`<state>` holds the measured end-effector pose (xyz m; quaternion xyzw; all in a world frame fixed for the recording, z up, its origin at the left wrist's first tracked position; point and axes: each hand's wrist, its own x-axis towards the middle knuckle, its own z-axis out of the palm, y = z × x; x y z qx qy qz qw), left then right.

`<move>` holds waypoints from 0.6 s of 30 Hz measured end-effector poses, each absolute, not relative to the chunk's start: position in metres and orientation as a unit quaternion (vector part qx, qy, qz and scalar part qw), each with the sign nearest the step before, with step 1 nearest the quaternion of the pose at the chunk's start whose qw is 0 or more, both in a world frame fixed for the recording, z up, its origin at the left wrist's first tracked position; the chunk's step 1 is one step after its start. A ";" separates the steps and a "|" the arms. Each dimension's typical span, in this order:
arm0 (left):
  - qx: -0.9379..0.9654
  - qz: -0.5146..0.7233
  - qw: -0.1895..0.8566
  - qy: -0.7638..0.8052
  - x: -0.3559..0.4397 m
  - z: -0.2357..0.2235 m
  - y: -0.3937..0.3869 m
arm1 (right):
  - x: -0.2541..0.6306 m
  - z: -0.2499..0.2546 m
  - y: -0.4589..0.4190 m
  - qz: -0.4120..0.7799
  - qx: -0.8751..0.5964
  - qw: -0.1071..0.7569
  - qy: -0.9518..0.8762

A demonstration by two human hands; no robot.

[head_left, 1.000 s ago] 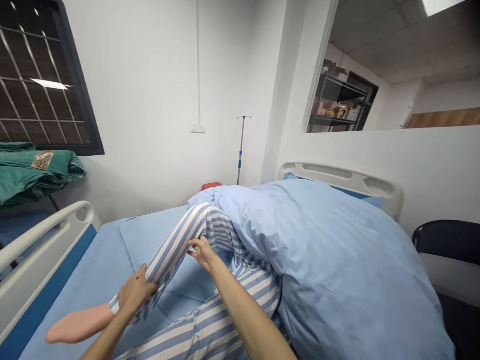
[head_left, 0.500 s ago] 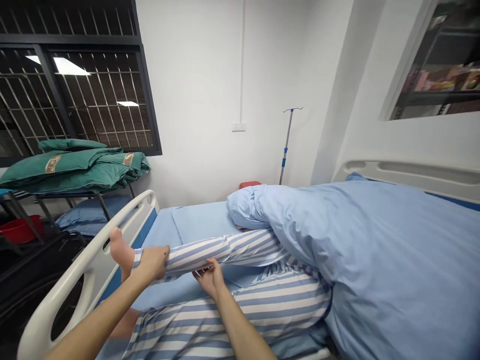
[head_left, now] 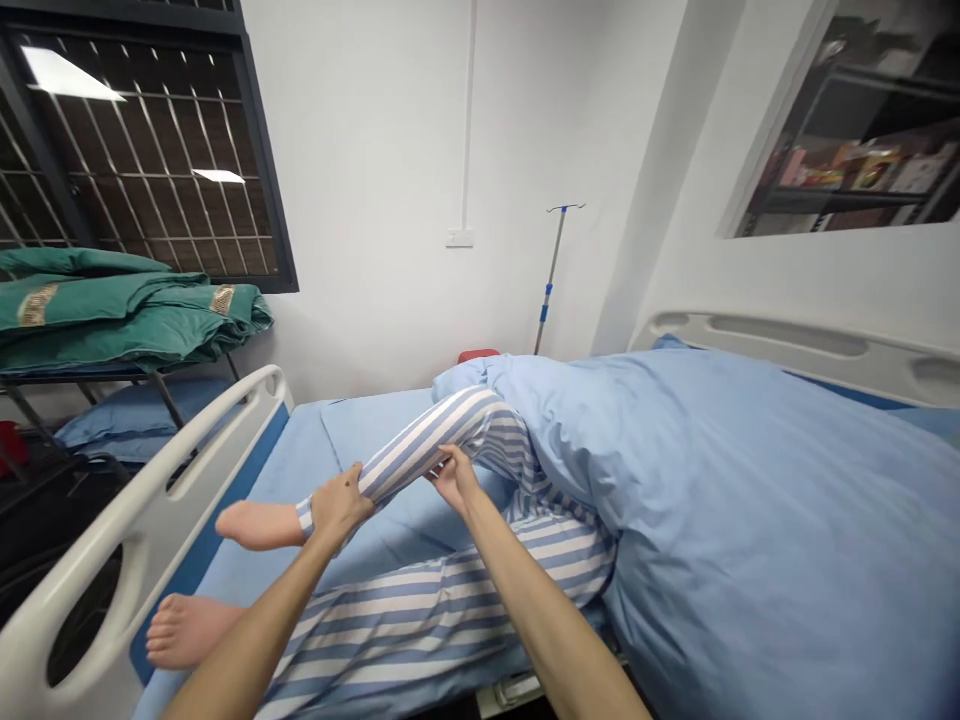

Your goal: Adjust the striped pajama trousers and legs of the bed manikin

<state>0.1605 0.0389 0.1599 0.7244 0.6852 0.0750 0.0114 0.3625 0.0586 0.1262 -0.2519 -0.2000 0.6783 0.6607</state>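
Forearms (head_left: 551, 610) reach from the lower edge of the view, the left one slanting up to the right and the right one slanting up to the left. The left hand (head_left: 339, 508) is closed around the lower shin of the bent leg (head_left: 427, 440), just above the ankle, with its back turned upward. The right hand (head_left: 455, 482) is at the underside of the calf, nearer to the knee, its thumb raised and its fingers partly hidden; I cannot tell if they are closed on it. The bent leg, in striped trousers, is over the far part of the bed (head_left: 375, 420). Its knee points upward, and the long axis of its shin descends from the knee to the left, where the bare foot (head_left: 259, 524) points to the footboard (head_left: 161, 530). The straight leg (head_left: 405, 620) lies nearer to the person, roughly along the bed, with its toes also toward the footboard. At the right, a blue quilt (head_left: 720, 480) covers the upper part of both legs.
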 end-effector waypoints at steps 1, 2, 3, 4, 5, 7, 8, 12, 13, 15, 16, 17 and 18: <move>0.719 0.090 0.034 0.688 0.175 0.150 0.038 | 0.376 0.130 0.059 0.669 -0.262 0.665 -0.204; 0.715 0.102 0.053 0.689 0.188 0.140 0.037 | 0.387 0.133 0.059 0.661 -0.273 0.667 -0.209; 0.713 0.111 0.069 0.689 0.199 0.131 0.035 | 0.397 0.134 0.058 0.656 -0.284 0.667 -0.212; 0.711 0.117 0.080 0.689 0.207 0.124 0.033 | 0.404 0.135 0.057 0.653 -0.292 0.665 -0.215; 0.710 0.119 0.087 0.689 0.212 0.118 0.032 | 0.409 0.135 0.056 0.652 -0.298 0.663 -0.217; 0.707 0.112 0.090 0.693 0.214 0.114 0.032 | 0.411 0.133 0.055 0.650 -0.305 0.660 -0.221; 0.707 0.106 0.087 0.693 0.211 0.115 0.034 | 0.410 0.133 0.054 0.648 -0.305 0.662 -0.221; 0.723 0.078 0.062 0.683 0.185 0.133 0.041 | 0.389 0.128 0.055 0.655 -0.275 0.669 -0.218; 0.728 0.069 0.052 0.680 0.176 0.139 0.043 | 0.382 0.126 0.056 0.662 -0.262 0.669 -0.212; 0.731 0.045 0.031 0.680 0.158 0.153 0.043 | 0.366 0.122 0.057 0.678 -0.239 0.668 -0.192; 0.733 0.032 0.019 0.679 0.149 0.160 0.043 | 0.358 0.119 0.057 0.684 -0.232 0.667 -0.181; 0.735 0.017 0.007 0.678 0.139 0.167 0.042 | 0.349 0.116 0.056 0.691 -0.226 0.665 -0.171; 0.737 0.002 -0.005 0.676 0.131 0.175 0.040 | 0.340 0.112 0.055 0.699 -0.220 0.660 -0.163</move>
